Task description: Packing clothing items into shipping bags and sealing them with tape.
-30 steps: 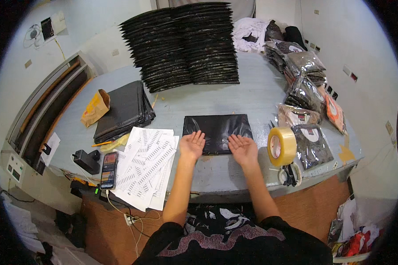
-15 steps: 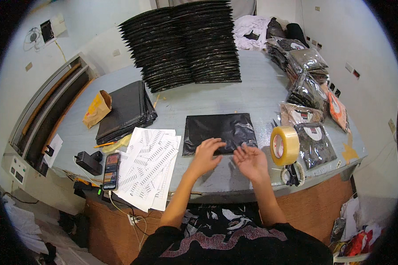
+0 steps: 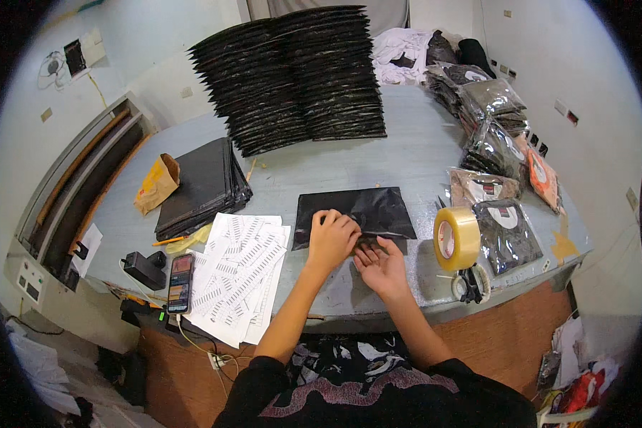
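Observation:
A flat black plastic mailer bag lies on the table in front of me, its near edge slightly raised. My left hand is over that edge, back up, its fingers curled down and closed on the plastic. Beside it my right hand is turned palm up, fingers apart, with the fingertips close to the bag's near edge. Whether those fingertips touch the plastic I cannot tell. The left fingertips are partly hidden behind the hand.
Tall stacks of black bags stand at the back. Left are more black bags, a paper bag, printed sheets and a phone. Right are a tape roll, scissors and clear-packed garments.
My left hand has closed on the near edge of the bag, which has lifted a little. My right hand has moved left and nearer to me, closer to the left one.

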The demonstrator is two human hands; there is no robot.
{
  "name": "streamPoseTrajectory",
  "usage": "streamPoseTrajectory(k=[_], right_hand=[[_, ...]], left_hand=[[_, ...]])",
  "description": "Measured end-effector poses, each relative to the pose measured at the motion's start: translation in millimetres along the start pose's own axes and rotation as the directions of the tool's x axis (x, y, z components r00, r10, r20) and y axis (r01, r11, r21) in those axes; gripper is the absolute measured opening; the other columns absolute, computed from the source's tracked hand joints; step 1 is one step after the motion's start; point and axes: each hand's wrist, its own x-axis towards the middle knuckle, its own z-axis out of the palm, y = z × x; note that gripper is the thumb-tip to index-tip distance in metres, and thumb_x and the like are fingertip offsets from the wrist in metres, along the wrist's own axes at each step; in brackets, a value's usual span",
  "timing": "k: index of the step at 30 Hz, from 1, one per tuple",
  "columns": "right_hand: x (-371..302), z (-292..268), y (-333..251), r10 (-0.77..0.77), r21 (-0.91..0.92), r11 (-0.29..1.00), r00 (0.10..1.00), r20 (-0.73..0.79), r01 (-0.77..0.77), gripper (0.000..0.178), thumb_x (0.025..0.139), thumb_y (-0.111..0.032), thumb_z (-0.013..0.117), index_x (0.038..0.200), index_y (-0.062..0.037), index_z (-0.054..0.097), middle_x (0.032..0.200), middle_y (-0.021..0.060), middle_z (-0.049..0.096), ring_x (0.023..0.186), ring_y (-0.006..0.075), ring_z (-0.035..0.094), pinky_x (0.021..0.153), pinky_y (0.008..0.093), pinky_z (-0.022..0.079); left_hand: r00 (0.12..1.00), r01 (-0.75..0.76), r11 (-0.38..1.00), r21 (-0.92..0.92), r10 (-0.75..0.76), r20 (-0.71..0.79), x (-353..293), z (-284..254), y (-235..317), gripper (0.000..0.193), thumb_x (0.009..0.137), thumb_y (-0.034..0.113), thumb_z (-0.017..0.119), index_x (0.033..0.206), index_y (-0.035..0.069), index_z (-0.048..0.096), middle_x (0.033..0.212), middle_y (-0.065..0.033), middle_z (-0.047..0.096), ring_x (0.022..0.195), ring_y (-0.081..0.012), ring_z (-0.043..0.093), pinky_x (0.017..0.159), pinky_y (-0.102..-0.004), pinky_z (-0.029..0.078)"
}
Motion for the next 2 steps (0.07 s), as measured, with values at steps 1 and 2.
streamPoseTrajectory(k=[1,2], right_hand=[[3.5,3.9,2.0,-0.030,-0.023,0.999,1.000,0.007,0.031,0.035,0.074,-0.019,0.057,0.101,-0.0011,0.044,0.117,0.0117,0.041,0.113,0.0256,0.038,0.100,0.0361,0.024],[4.1,5.7,2.5,-0.028,-0.024,0.999,1.000,0.012,0.028,0.035,0.074,-0.019,0.057,0.101,-0.0011,0.044,0.117,0.0117,0.041,0.113,0.0256,0.038,0.100,0.0361,0.024]], left_hand=[[0.999,0.029,1.000,-0.012,-0.029,-0.036,4.9,-2.5,0.5,0.008,0.068,0.019,0.063,0.072,0.012,0.061,0.076,0.0026,0.057,0.085,-0.0173,0.048,0.082,-0.0363,0.032],[0.997,0.056,0.998,-0.031,-0.057,-0.046,7.4,-2.9,-1.7,0.009,0.069,0.020,0.063,0.073,0.013,0.061,0.078,0.0024,0.057,0.086,-0.0168,0.048,0.082,-0.0368,0.031]])
